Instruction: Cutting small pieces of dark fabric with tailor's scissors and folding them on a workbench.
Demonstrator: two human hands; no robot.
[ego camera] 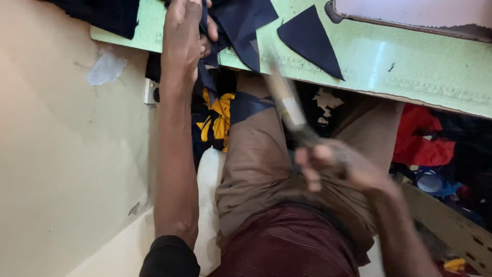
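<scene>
My left hand (183,32) reaches up to the edge of the green cutting table (410,66) and grips a bunch of dark navy cloth pieces (236,25) that hang partly over the edge. My right hand (335,166) is low over my lap, blurred by motion, and holds a pair of scissors (289,107) whose blades point up toward the table edge. A separate triangular navy cloth piece (310,38) lies flat on the table to the right of the bunch.
A cream wall (61,154) with a white socket (150,92) stands on the left. Under the table lie yellow-and-navy fabric (218,115), red cloth (420,141) and other scraps. My brown trousers and dark red shirt fill the lower middle.
</scene>
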